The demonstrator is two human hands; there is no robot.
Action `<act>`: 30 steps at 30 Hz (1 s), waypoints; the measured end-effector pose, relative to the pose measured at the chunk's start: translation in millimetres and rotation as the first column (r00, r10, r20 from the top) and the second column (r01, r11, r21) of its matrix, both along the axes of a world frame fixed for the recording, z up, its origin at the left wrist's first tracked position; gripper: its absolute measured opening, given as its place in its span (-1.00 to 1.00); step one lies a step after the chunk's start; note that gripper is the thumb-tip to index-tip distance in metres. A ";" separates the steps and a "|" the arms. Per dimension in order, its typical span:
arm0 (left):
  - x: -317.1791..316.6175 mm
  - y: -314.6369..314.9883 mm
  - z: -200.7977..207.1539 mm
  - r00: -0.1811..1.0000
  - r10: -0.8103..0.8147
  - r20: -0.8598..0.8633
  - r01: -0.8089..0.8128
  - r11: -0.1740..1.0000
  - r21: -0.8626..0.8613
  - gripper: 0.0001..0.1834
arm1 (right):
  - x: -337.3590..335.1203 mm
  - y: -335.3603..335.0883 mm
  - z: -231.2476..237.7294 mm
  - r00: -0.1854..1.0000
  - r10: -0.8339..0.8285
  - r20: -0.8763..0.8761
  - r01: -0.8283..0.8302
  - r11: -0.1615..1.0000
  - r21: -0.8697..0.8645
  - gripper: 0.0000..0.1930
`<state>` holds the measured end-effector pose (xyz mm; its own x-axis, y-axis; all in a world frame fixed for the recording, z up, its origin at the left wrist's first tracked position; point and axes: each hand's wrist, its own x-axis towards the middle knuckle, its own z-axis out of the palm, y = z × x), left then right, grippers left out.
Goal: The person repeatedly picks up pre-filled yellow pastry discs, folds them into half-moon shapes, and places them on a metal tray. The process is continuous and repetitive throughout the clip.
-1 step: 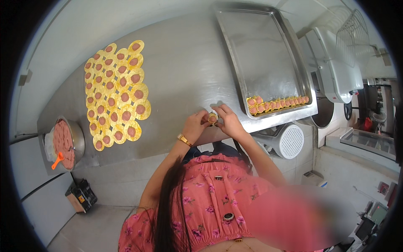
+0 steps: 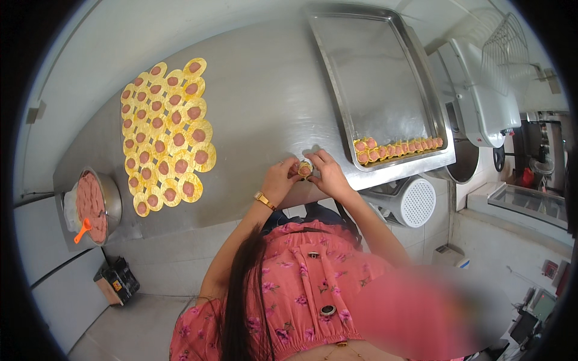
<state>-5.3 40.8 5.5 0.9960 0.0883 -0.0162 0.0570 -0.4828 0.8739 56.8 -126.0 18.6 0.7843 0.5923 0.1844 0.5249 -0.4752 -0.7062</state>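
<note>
At the near edge of a steel table (image 2: 265, 102), two hands pinch one small dumpling (image 2: 305, 169).

Both the left hand (image 2: 279, 180) and the right hand (image 2: 327, 171) have their fingers closed around the yellow wrapper with pink filling, held just above the tabletop between a sheet of filled wrappers and a tray. To the left, round yellow wrappers (image 2: 165, 135), each with a pink dab, lie in rows. A metal bowl (image 2: 96, 204) of pink filling with an orange spoon sits further left. Finished dumplings (image 2: 397, 147) line the near side of the steel tray (image 2: 373, 72). A dark box with an orange label (image 2: 117, 280) stands on the floor.
</note>
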 end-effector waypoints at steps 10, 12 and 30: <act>2.6 1.3 -0.1 0.997 -0.016 0.078 0.013 0.999 0.039 -0.73 | -2.6 -1.8 -1.1 0.987 -0.032 -0.156 0.028 0.999 -0.028 -0.69; 3.3 0.8 0.0 0.997 -0.023 0.069 0.021 0.999 0.024 -0.72 | -5.4 1.0 -3.3 0.977 -0.045 -0.207 0.035 0.998 -0.050 -0.68; 19.4 13.9 -13.8 0.995 0.012 -0.102 -0.018 0.998 -0.054 -0.71 | 16.2 20.2 3.3 0.983 0.059 -0.173 -0.065 0.997 -0.029 -0.69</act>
